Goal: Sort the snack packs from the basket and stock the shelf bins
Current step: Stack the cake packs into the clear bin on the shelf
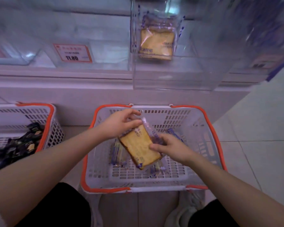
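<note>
A white basket with an orange rim [210,128] stands on the floor in front of me. Over it I hold a clear-wrapped toast snack pack [138,148] with both hands. My left hand [120,125] pinches the wrapper's top end. My right hand [169,148] grips the pack's right side. Several more packs [117,153] lie on the basket floor beneath it. Above, a clear shelf bin [175,76] holds one matching toast pack [156,44].
A second orange-rimmed basket [49,122] at the left holds several dark-wrapped packs [16,145]. A price tag [72,52] reading 11.80 sits on the shelf front. Tiled floor [256,128] spreads to the right. My knees and a shoe [182,213] are below the basket.
</note>
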Tool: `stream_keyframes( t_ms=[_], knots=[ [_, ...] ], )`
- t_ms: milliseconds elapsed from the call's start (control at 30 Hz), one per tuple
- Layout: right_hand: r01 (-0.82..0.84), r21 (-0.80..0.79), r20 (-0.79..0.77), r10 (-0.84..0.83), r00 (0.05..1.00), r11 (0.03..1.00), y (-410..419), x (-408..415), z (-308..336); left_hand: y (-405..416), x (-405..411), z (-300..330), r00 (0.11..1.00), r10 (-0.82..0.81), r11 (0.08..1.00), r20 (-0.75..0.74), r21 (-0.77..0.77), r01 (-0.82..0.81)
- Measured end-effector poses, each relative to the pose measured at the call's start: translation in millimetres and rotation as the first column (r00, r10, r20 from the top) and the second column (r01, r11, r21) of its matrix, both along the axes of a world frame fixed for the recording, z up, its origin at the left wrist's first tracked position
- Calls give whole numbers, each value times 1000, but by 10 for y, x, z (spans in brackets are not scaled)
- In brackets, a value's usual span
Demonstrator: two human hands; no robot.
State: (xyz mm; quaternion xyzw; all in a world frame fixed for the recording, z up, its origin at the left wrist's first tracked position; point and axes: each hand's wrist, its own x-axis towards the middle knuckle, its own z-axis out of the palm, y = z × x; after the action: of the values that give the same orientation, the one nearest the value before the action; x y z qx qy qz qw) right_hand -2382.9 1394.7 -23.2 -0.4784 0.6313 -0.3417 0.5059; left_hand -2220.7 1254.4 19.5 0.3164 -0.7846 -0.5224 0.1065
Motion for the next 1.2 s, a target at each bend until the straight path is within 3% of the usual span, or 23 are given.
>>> stream_keyframes(
  t_ms=[67,167,300,367,433,500,533,667,833,1000,1133,1200],
  knots=[
    [29,-39,-39,-31,999,999,39,-16,208,54,48,207,999,2,1000,-41,1,-2],
    [46,-138,-268,-82,960,989,75,-11,542,157,100,463,994,48,997,-94,-50,-52],
    [98,-342,-426,-247,870,935,132,12,970,328,106,775,940,160,973,-303,-111,-201],
    [280,-397,-284,-407,868,874,199,-8,1092,385,101,886,885,222,950,-408,-114,-291],
    [506,-319,183,-472,862,801,277,-18,1175,439,93,967,801,312,930,-511,-7,-367],
    [627,-164,592,-432,680,762,313,-19,1212,485,81,1001,733,393,905,-556,93,-415],
    [633,-128,651,-417,635,764,315,-25,1227,510,75,1000,720,420,895,-553,123,-428],
    [650,-48,623,-486,613,758,262,-29,1276,556,83,982,723,460,886,-515,215,-411],
    [736,136,699,-590,403,663,146,-75,1282,575,81,912,781,350,934,-518,254,-250],
    [738,232,737,-610,292,634,41,-47,1303,557,13,865,730,484,875,-483,290,-389],
    [732,124,778,-523,347,670,-50,-59,1371,366,60,940,659,569,815,-492,232,-531],
    [728,40,803,-455,384,684,-93,-73,1412,299,61,994,612,580,809,-537,295,-508]
  ],
)
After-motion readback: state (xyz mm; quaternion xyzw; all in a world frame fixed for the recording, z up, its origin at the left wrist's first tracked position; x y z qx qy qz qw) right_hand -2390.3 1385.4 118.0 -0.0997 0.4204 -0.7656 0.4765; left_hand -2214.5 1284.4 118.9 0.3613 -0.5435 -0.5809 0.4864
